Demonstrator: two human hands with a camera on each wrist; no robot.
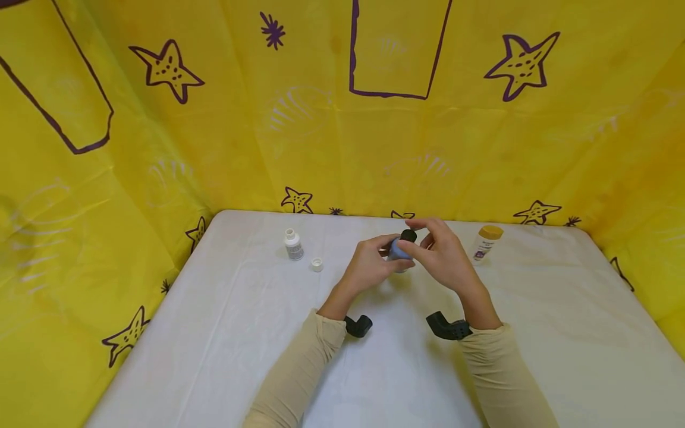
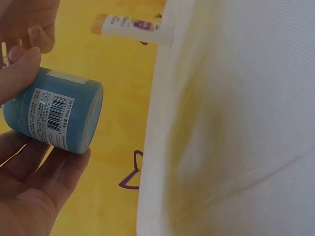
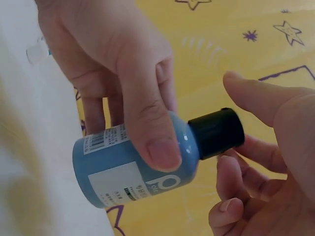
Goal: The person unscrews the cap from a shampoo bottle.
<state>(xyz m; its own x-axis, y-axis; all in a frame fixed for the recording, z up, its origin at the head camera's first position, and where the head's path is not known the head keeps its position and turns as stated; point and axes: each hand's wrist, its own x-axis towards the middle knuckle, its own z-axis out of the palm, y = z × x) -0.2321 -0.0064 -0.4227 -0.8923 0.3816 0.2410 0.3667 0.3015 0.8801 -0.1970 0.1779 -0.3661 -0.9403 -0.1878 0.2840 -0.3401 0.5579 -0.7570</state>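
Observation:
My left hand grips a blue bottle round its body, the thumb along one side and the fingers on the other. The bottle is tilted in the air and carries a printed label with a barcode. A black cap sits on its neck. My right hand is spread around that cap. In the right wrist view its thumb stands off from the cap, while the other fingers are loosely bent close beside it.
On the white-covered table, a small white bottle stands uncapped at the left, with a white cap next to it. A white bottle with a yellow cap stands at the right. A yellow patterned curtain encloses the table's back and sides.

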